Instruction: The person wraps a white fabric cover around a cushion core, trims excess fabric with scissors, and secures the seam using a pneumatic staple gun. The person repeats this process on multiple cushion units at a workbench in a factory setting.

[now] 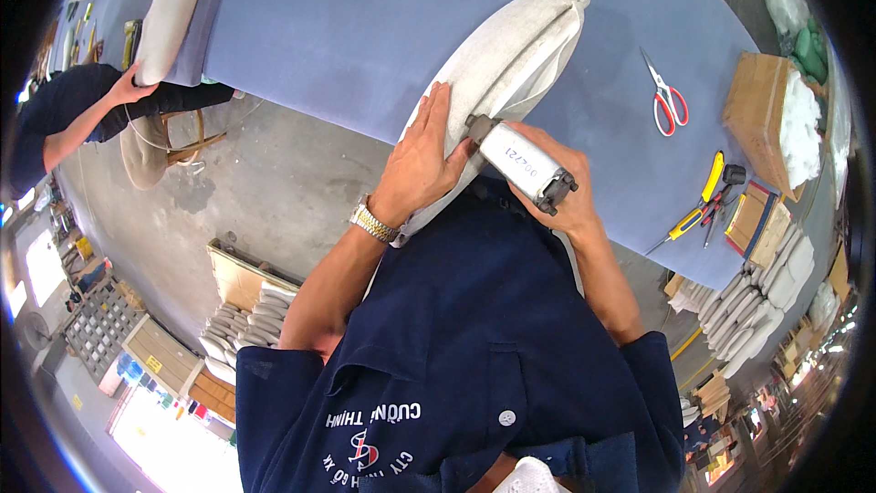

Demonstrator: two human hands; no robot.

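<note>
A pale grey upholstered cushion (538, 32), long with a rounded far end, lies tilted across the table's near edge and reaches back to my body. Loose fabric folds run along its right side. My left hand (424, 155) rests on the cushion, fingers stretched out together and thumb apart. In my right hand (566, 178) is a silver and black staple gun (520, 160), its nose at the cushion's folded fabric close to my left thumb. The right fingers wrap round the tool's grip, mostly hidden beneath its body.
On the blue-grey table (365, 36) lie red-handled scissors (666, 105), yellow-handled tools (703, 201) and a small box (753, 219). A cardboard box (757, 114) holds white stuffing. Stacked cushions (757, 301) stand at right. A co-worker's hand (132, 87) holds another cushion (173, 9) at left.
</note>
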